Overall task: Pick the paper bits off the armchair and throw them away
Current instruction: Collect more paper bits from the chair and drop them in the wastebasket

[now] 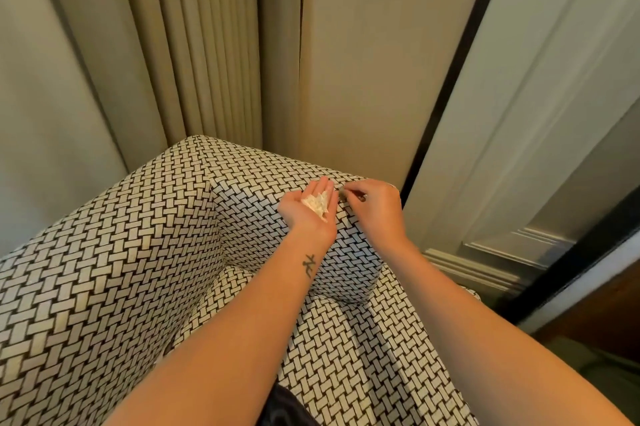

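The left hand point(306, 209) lies palm-up, fingers relaxed, serving as a tray for the heap of paper bits point(317, 203). It sits just beside the right hand point(375, 207), which pinches at the armchair point(138, 252) arm top, seemingly on another bit, so transfers stay short.

A beige curtain hung in long vertical pleats point(194, 45) is seen at the upper left. Just to its right a flat beige upright panel point(363, 62) is set, parted from it by a narrow dark gap. A thin black strip point(447, 90) is run diagonally along the panel's far edge. Beyond it a pale grey-white door with raised mouldings point(540, 135) is shown. At the lower right a brown wooden floor point(595, 315) is bordered by a white strip point(568, 290).
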Demonstrator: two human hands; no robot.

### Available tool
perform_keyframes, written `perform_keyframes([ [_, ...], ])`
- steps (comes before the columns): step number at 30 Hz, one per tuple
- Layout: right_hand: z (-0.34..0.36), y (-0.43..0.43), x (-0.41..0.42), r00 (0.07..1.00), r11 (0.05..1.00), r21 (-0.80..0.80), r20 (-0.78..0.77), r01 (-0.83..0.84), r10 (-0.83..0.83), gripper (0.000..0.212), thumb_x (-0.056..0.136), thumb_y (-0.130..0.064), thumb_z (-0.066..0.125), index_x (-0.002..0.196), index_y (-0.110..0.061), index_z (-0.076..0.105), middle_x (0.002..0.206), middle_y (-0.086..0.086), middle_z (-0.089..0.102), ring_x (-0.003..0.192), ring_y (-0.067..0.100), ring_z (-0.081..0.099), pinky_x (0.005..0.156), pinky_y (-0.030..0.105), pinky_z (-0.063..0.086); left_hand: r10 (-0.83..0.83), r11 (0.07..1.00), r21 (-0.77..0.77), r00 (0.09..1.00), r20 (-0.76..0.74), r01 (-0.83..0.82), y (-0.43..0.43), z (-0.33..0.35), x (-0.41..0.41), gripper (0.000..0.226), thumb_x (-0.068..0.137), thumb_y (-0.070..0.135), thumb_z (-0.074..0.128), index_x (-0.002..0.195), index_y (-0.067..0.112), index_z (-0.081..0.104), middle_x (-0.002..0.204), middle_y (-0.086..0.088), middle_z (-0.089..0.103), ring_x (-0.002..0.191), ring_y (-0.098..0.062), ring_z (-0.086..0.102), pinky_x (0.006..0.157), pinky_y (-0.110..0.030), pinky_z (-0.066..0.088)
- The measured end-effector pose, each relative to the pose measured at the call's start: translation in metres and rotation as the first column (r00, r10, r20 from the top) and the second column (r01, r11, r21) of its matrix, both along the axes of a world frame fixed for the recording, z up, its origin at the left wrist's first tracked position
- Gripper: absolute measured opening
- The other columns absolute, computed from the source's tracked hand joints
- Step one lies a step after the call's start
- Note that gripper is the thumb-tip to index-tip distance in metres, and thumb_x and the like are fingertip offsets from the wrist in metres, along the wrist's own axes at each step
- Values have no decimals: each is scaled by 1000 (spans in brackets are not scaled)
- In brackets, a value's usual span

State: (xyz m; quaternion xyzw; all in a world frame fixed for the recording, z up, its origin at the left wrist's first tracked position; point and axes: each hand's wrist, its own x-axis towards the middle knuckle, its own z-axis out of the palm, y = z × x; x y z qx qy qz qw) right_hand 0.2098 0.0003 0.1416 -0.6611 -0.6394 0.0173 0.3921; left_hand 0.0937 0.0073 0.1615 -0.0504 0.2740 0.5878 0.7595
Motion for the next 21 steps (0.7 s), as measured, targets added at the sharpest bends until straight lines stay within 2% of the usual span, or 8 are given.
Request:
perform_keyframes([
  [3,-8,9,-1,995,999,-21,95,-24,26,16,92,-18,71,105,-22,79,93,-4,73,90,16,63,82,38,55,22,1000,-7,1000,-22,-22,5,-4,3,48,102,23,33,134,-1,59,122,-18,71,113,-30,68,107,-41,51],
  [9,-16,5,4,973,999,-20,225,-43,46,20,98,-14,62,113,-14,76,97,1,66,98,21,52,84,31,43,23,1000,9,1000,-13,-23,4,-10,-1,52,102,23,28,137,-3,55,128,-21,68,122,-33,64,108,-42,50],
  [13,-15,2,1,977,998,-44,208,-34,42,24,101,-16,58,120,-13,73,104,3,66,103,22,51,87,28,39,16,1000,14,1000,6,-16,-3,-10,-4,50,104,24,27,135,-3,56,128,-21,67,122,-34,64,110,-43,49],
  [21,-15,-9,-4,984,995,-97,169,-38,54,36,101,-25,57,134,-14,60,124,1,62,121,22,49,101,31,38,-17,1000,17,999,44,16,-11,-15,-9,50,104,24,29,135,-5,56,131,-23,66,124,-35,62,111,-44,47],
])
